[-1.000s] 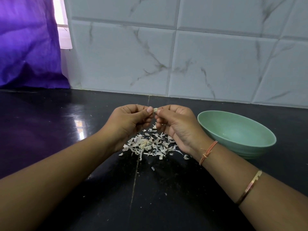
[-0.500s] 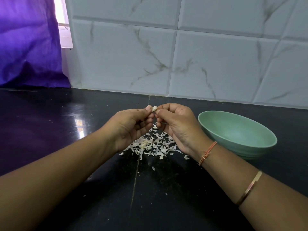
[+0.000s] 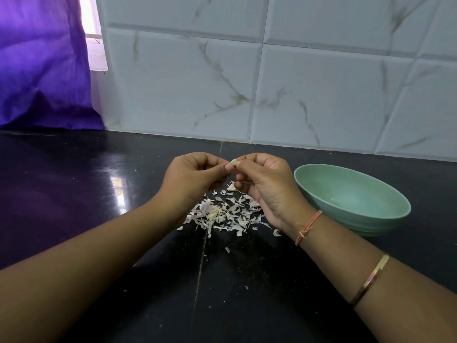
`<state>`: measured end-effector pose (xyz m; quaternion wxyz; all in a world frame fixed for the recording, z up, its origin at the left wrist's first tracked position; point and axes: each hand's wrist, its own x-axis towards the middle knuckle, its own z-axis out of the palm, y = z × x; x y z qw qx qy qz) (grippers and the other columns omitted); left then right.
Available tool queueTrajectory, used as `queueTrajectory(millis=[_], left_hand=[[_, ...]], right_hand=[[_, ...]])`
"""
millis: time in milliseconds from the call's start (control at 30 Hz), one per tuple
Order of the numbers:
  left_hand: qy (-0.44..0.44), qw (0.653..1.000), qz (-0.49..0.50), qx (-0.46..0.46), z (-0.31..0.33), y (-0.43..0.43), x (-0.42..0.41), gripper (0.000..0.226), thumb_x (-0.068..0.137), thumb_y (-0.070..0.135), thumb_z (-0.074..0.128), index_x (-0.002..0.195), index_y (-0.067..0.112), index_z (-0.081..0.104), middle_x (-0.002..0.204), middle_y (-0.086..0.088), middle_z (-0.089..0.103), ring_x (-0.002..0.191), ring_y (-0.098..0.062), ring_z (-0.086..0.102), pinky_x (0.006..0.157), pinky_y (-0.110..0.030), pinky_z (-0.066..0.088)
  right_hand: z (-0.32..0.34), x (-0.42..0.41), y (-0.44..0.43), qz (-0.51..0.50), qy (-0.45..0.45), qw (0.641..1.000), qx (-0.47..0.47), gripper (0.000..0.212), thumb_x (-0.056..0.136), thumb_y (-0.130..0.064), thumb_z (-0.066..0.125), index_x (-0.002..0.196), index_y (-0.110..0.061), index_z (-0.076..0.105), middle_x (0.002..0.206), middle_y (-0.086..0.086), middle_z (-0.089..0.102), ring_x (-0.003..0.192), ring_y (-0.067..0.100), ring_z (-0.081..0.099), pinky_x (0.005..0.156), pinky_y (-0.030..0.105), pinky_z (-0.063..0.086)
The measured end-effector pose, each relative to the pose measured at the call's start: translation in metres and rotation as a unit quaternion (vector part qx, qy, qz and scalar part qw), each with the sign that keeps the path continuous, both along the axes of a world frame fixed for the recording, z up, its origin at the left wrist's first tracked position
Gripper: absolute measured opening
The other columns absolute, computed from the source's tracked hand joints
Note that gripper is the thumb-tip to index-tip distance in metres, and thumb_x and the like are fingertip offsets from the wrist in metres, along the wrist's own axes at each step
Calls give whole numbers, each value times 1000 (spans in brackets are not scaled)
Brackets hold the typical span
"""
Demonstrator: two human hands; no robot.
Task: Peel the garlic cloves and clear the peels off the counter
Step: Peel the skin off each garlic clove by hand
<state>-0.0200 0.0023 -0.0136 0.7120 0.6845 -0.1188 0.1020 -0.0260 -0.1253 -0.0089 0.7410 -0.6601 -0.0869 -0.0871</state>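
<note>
Peeling is the step in hand: left hand (image 3: 195, 175) and right hand (image 3: 265, 180) both pinch one garlic clove (image 3: 233, 161) at frame centre, above the peels (image 3: 223, 214) (heaped on the counter (image 3: 74, 194)). Next, likely strip its skin, sweep later.

garlic clove (image 3: 233, 161): only tip shows between fingers (image 3: 245, 163) | peels (image 3: 222, 214): partly behind right hand (image 3: 269, 184)

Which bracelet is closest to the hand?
The orange string bracelet, tied right at the wrist of the right hand. The shiny metal bangle sits farther up the same forearm.
</note>
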Motion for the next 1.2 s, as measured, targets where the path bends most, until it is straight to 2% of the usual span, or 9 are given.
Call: queueTrajectory(millis=[67, 167, 333, 567, 667, 767, 900, 1033, 1200], left_hand=[[-21, 999, 11, 30, -1, 0, 0, 7, 77, 8, 70, 71, 12, 69, 59, -2, 65, 55, -9, 58, 61, -21, 53], [-37, 998, 15, 47, -1, 1, 0, 7, 76, 8, 70, 71, 12, 69, 57, 2, 66, 55, -7, 59, 61, -21, 54], [-4, 1000, -23, -1, 0, -2, -2, 11, 83, 4, 63, 73, 5, 66, 54, 2, 65, 51, -3, 58, 55, -13, 51], [47, 994, -85, -57, -1, 0, -1, 17, 87, 11, 57, 74, 4, 65, 61, -1, 63, 56, -5, 58, 61, -14, 52], [32, 996, -76, -30, -1, -1, 0, 18, 87, 11, 58, 71, 7, 65, 60, 0, 62, 55, -5, 58, 62, -16, 52], [28, 997, -71, -28, -2, -1, 1, 17, 86, 9, 58, 70, 7, 65, 56, 2, 62, 54, -4, 57, 59, -14, 52], [21, 997, -76, -12, -2, 0, 1, 14, 86, 9, 58, 75, 5, 65, 57, 4, 63, 54, -3, 57, 57, -14, 51], [-1, 997, -69, 38, 0, 0, -1, 12, 85, 7, 59, 75, 6, 65, 55, 4, 63, 51, -3, 56, 53, -13, 49], [-69, 986, -16, 151, 2, 4, 0, 15, 84, 9, 63, 71, 17, 66, 54, 8, 64, 58, -7, 59, 67, -26, 54]], right_hand=[[0, 0, -1, -4, -5, 1000, -7, 13, 80, -1, 63, 70, -7, 62, 74, 16, 57, 53, 7, 50, 59, 26, 46], [0, 1, -1, -13, -15, 1000, -13, 16, 81, 1, 61, 68, -7, 62, 63, 7, 56, 51, 6, 50, 59, 25, 46], [1, 1, -1, -9, -20, 1000, -10, 16, 82, -1, 63, 67, -8, 63, 55, 0, 55, 49, 6, 50, 56, 23, 46], [4, 0, -2, -9, -4, 1000, 0, 19, 86, -4, 58, 68, -7, 62, 59, 3, 56, 50, 9, 48, 53, 22, 45], [5, 2, -4, -29, 0, 999, -28, 26, 89, -11, 53, 65, -7, 61, 61, 6, 55, 51, 11, 48, 51, 22, 46], [8, 0, -5, 13, 7, 1000, 10, 25, 91, -17, 56, 69, -6, 60, 64, 7, 55, 52, 10, 49, 51, 20, 46], [8, -1, -8, 64, 9, 998, 19, 19, 90, -14, 58, 73, -5, 59, 66, 10, 54, 55, 10, 50, 50, 17, 47], [9, 0, -10, 57, 11, 998, -11, 21, 90, -8, 57, 69, -7, 58, 63, 8, 51, 52, 9, 48, 49, 16, 46], [9, 1, -10, 49, 15, 998, -29, 24, 91, -6, 55, 67, -6, 57, 62, 9, 49, 47, 8, 44, 47, 17, 43]])
